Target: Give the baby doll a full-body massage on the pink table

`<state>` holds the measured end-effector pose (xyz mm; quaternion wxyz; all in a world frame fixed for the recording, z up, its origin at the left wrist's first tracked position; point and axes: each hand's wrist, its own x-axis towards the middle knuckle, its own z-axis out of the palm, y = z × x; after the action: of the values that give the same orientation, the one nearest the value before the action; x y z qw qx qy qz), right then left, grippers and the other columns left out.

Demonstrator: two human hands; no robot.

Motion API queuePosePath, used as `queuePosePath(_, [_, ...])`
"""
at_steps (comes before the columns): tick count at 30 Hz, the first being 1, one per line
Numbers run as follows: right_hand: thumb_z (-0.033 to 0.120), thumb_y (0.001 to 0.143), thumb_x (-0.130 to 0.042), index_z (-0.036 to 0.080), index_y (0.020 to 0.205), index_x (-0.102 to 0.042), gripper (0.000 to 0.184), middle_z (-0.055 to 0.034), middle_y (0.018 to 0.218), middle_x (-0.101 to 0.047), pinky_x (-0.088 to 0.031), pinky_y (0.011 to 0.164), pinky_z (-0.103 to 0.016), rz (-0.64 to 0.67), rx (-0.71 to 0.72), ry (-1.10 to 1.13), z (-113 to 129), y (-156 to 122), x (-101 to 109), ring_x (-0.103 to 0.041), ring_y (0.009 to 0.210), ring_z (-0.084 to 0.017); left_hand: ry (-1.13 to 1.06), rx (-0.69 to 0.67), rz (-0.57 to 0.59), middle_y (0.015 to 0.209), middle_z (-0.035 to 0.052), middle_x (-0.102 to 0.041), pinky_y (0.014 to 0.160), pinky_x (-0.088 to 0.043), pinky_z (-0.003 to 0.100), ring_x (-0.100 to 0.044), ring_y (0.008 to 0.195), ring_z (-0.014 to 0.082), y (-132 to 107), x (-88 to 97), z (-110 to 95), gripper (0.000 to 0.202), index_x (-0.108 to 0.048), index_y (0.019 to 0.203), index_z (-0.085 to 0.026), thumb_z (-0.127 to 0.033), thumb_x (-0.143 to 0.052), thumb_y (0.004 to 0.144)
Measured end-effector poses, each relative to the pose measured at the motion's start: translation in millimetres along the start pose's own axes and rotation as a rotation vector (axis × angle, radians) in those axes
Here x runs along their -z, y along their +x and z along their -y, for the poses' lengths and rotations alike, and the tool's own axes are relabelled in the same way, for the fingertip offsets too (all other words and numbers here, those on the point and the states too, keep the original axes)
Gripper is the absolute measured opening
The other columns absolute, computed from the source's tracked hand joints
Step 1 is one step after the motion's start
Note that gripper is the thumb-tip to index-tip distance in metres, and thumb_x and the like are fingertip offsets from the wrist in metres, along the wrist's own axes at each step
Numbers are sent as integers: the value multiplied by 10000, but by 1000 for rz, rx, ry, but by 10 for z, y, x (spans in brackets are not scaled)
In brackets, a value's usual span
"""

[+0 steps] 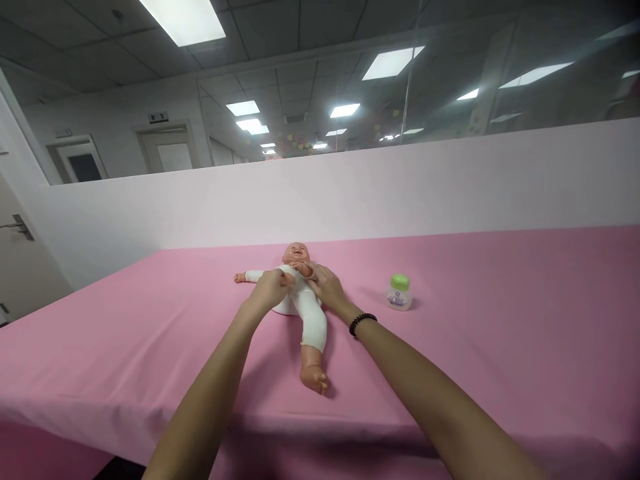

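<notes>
Green-capped bottle (399, 293) upright, lid on, near doll (314, 327); left hand (270, 288) and right hand (323, 283) clasping its torso

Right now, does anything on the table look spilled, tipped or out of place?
Nothing stands out. The doll lies on its back under the left hand and right hand, the bottle stands upright, the pink cloth shows no spill.

One doll (313, 320), one green-capped bottle (399, 293), one black bracelet (363, 322), one pink tablecloth (500, 333), two hands: left hand (270, 288), right hand (326, 285).

No readable text; print on the bottle (399, 293) is too small
</notes>
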<state>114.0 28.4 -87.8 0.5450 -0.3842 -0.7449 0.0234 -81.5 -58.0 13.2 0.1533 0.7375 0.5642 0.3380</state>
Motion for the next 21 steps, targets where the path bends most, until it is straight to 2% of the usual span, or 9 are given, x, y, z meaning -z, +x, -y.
queuePosePath(2, [290,883,-589,235,1292,-601,414,-85,1290,-678,-482,1030,-411,-130,-118,79,-34,9,-20,-632,1167,-251,4,0,7,791,57,-671,622,-389,271,-587,725,181,-168,88,30,98,-656,829,-158,-251,-644,800])
queuePosePath(5, [365,840,-650,215,1315,-556,507,-97,1264,-685,-543,905,-361,-504,-532,243,-143,49,-11,-678,1060,-243,-20,45,-38,887,58,-689,646,-412,274,-615,782,198,-685,274,167,283,-663,1006,-169,-402,-604,856])
queuePosePath(7, [361,836,-624,173,1313,-537,520,-144,1241,-684,-554,864,-374,-693,-798,281,-242,53,20,-687,1040,-270,-24,127,-33,907,49,-699,659,-430,276,-634,811,211,-1082,349,297,358,-657,1071,-185,-472,-582,870])
queuePosePath(9, [325,848,-556,122,1291,-536,487,-206,1215,-677,-554,847,-422,-772,-940,276,-329,41,58,-685,1042,-315,-8,222,-4,933,50,-708,684,-448,283,-650,839,222,-1385,370,424,380,-651,1107,-193,-478,-579,867])
queuePosePath(11, [299,849,-518,101,1267,-544,463,-234,1193,-675,-552,838,-454,-782,-965,274,-367,44,90,-684,1033,-339,-5,267,-27,973,56,-718,719,-464,293,-662,867,229,-1502,364,503,398,-643,1149,-193,-462,-582,863])
queuePosePath(13, [309,838,-556,109,1276,-541,482,-221,1210,-672,-545,866,-454,-772,-917,274,-334,76,107,-676,1048,-332,-10,241,-115,1008,60,-724,746,-472,298,-668,897,231,-1406,357,498,409,-637,1175,-195,-452,-590,861])
queuePosePath(16, [356,808,-668,182,1296,-555,530,-132,1242,-681,-547,883,-398,-662,-700,282,-188,129,94,-678,1028,-277,-13,127,-224,1007,55,-726,733,-466,289,-667,906,225,-971,314,343,361,-643,1149,-200,-420,-602,866])
queuePosePath(18, [360,814,-690,225,1286,-582,502,-90,1248,-687,-541,904,-393,-470,-429,239,-88,120,58,-671,1039,-260,48,57,-191,950,61,-722,695,-443,284,-659,866,221,-614,223,206,258,-658,1057,-182,-344,-612,861])
queuePosePath(21, [294,862,-638,243,1244,-628,386,-82,1235,-697,-496,989,-446,-123,-29,78,-13,48,-16,-637,1125,-277,115,12,-76,857,74,-704,661,-414,274,-644,796,201,-192,29,53,84,-640,905,-148,-198,-596,853])
